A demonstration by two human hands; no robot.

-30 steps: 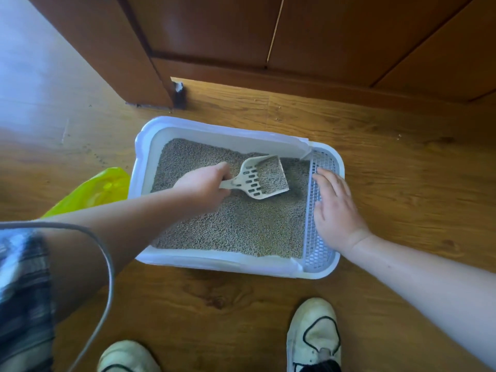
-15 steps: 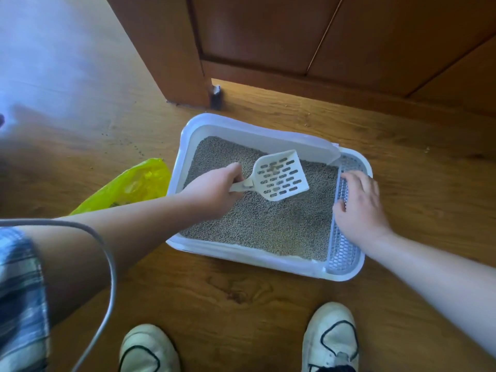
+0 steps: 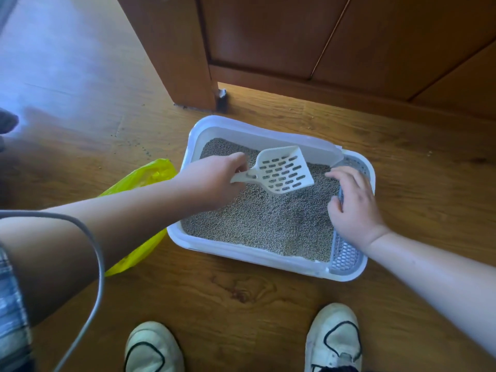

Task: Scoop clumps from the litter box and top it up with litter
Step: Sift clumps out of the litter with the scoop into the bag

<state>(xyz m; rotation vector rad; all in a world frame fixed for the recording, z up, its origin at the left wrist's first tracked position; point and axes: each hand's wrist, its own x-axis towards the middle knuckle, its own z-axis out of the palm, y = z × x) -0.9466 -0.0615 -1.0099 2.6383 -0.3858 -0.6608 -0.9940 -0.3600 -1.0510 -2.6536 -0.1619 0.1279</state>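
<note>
My left hand [image 3: 212, 181] grips the scoop [image 3: 281, 170], held just above the litter [image 3: 263, 221] in the box [image 3: 241, 251] on the floor [image 3: 268, 304], my right hand [image 3: 354, 205] lying loose on its grille [image 3: 345, 256] edge — best to dig deep, then sift gently.

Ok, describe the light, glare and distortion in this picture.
Head view: bluish glare washes out the floor at upper left; sunlight strikes the floor behind the litter box; the wide-angle lens tilts the door edges; the scoop is sharp, no motion blur.
</note>
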